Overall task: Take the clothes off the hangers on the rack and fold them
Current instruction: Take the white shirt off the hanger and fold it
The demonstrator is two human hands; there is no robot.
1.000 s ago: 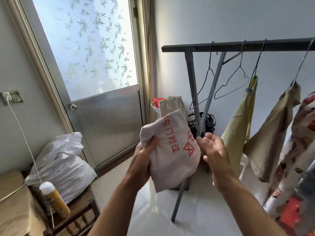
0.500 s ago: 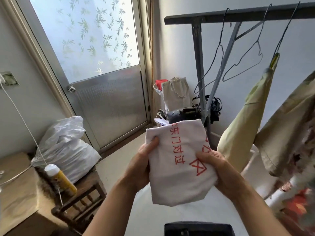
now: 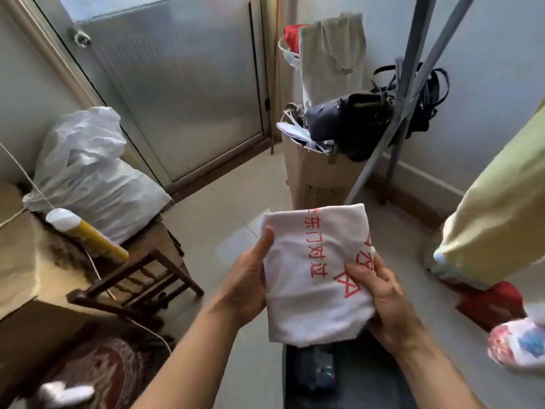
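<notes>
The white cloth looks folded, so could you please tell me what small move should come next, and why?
Probably lower the cloth onto the dark surface seen below it. It is already a compact folded rectangle, the left hand and right hand pinch its two sides, and it is held over that surface.

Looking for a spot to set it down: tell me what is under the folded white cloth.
Below the folded white cloth, held by left hand and right hand, lies a dark flat surface bearing a dark blue item. The cloth covers its far edge.
</notes>
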